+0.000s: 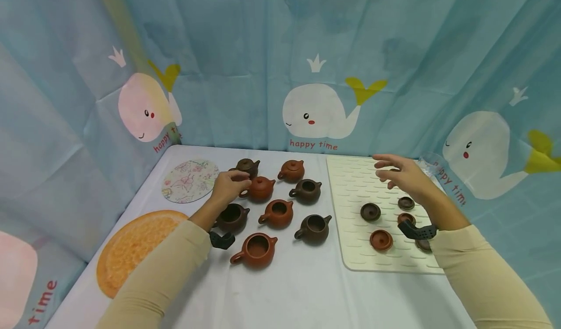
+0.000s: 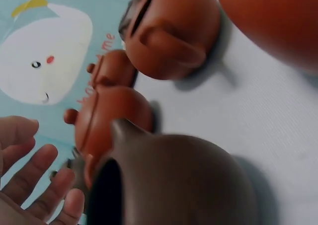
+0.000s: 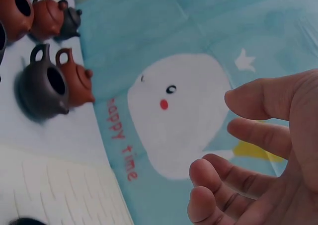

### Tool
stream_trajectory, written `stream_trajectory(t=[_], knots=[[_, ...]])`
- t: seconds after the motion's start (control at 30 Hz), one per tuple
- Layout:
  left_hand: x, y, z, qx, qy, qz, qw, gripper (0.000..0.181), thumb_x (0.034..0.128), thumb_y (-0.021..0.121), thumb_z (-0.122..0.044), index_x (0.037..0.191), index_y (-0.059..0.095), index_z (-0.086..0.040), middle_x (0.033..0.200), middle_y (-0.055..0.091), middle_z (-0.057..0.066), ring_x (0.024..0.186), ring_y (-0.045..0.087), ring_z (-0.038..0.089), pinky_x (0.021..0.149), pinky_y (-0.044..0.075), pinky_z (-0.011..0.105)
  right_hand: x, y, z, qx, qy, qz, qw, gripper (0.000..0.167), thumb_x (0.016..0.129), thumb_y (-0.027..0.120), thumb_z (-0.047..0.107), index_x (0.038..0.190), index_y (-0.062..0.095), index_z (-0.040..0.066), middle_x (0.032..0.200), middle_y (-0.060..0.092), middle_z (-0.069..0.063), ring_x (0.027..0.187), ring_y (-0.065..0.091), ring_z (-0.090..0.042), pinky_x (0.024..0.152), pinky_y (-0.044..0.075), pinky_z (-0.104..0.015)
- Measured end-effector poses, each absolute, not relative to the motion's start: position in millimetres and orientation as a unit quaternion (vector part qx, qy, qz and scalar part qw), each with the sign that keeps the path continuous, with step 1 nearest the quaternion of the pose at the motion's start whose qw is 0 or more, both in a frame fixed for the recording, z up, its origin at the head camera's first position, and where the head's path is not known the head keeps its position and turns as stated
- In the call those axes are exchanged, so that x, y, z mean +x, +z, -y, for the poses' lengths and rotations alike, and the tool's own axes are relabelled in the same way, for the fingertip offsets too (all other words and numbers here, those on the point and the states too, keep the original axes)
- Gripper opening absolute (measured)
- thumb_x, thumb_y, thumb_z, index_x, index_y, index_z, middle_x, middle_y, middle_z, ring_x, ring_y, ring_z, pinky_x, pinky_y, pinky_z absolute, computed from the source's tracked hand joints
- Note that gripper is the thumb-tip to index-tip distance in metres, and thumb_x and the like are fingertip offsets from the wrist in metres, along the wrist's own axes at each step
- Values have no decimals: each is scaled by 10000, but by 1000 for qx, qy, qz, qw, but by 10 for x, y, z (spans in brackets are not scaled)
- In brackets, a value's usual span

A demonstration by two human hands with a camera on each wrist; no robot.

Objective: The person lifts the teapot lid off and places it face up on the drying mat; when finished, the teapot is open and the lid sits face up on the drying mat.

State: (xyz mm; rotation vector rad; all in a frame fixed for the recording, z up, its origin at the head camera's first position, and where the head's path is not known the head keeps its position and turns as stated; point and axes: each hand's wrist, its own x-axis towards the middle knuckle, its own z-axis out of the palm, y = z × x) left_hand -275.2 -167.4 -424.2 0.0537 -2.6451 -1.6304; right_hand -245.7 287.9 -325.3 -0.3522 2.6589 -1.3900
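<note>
My left hand (image 1: 230, 188) hovers by a lidded red clay teapot (image 1: 261, 191). In the left wrist view its fingers (image 2: 42, 158) are spread and hold nothing, with a dark lidless teapot (image 2: 194, 180) close by. A dark lidded teapot (image 1: 251, 166) stands behind that hand, and another red lidded one (image 1: 292, 171) at the back. Above the cream mat (image 1: 350, 171) my right hand (image 1: 401, 173) is raised, fingers loosely bent around nothing. Several loose lids lie on the mat, among them a dark lid (image 1: 370, 212) and a red lid (image 1: 381, 240).
More lidless teapots stand mid-table: a red one (image 1: 256, 256), a red one (image 1: 279, 214) and dark ones (image 1: 314, 231). An orange round mat (image 1: 136, 246) and a floral round mat (image 1: 190, 180) lie left. A clear object (image 1: 431, 163) sits behind the right hand; a whale-print curtain (image 1: 245, 76) surrounds the table.
</note>
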Motion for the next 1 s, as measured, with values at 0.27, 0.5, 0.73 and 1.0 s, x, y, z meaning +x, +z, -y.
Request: stream_trajectory(t=[0.27, 0.5, 0.73, 1.0], knots=[[-2812, -4440, 1745, 45, -502, 864, 5, 260, 892, 693, -166, 1110, 715, -24, 1093, 660, 141, 975, 585, 283, 801, 458, 409, -2546, -3224, -2562, -146, -474, -865, 73, 520, 971, 602, 197, 1449, 430, 88, 1329, 479, -206, 958, 577, -288, 707, 504, -405], [-2854, -4507, 1750, 52, -482, 875, 2, 190, 881, 698, -150, 1040, 747, -57, 1026, 678, 116, 898, 583, 261, 755, 464, 390, -2691, -3266, -2198, -165, -483, -856, 83, 482, 957, 608, 136, 1419, 478, 89, 1283, 517, -204, 913, 591, -290, 700, 496, -412], [-2871, -4525, 1747, 46, -466, 884, 5, 139, 877, 708, -126, 984, 763, -57, 1028, 677, 116, 884, 571, 264, 744, 460, 384, -2774, -3349, -1778, -186, -494, -843, 106, 474, 923, 627, 130, 1385, 523, 105, 1262, 553, -181, 909, 606, -277, 665, 496, -412], [-2869, -4537, 1743, 50, -458, 888, 0, 132, 881, 708, -125, 983, 764, -63, 1054, 667, 121, 907, 559, 275, 758, 454, 394, -2871, -3421, -1382, -205, -482, -843, 126, 466, 907, 618, 108, 1367, 543, 124, 1239, 562, -166, 888, 608, -270, 616, 487, -371]])
